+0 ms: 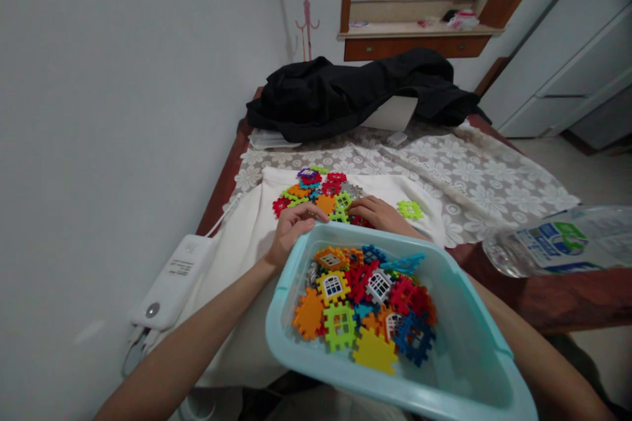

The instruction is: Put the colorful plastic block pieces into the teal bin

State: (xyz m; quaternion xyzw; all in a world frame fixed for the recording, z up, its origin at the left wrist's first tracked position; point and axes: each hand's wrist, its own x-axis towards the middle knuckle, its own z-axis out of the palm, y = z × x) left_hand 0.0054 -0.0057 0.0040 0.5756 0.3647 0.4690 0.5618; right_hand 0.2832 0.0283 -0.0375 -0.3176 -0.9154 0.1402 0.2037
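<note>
Pale blue basin (486,335), bright notched plastic pieces (340,327) inside, some window-latticed, left hand (292,230) bent at its far rim, right hand (379,213) curled by a multicoloured pile (326,204), both grips unclear

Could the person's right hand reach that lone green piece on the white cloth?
Probably yes: the green piece lies beside the right hand, with only white cloth showing between them.

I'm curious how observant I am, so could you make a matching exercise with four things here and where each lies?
1. Tub
2. Black cloth
3. Clear bottle
4. Lone green piece

A. Table's far end
B. White cloth, right of the pile
C. Between the forearms
D. Picture's right edge

Pairs: 1-C, 2-A, 3-D, 4-B
</note>
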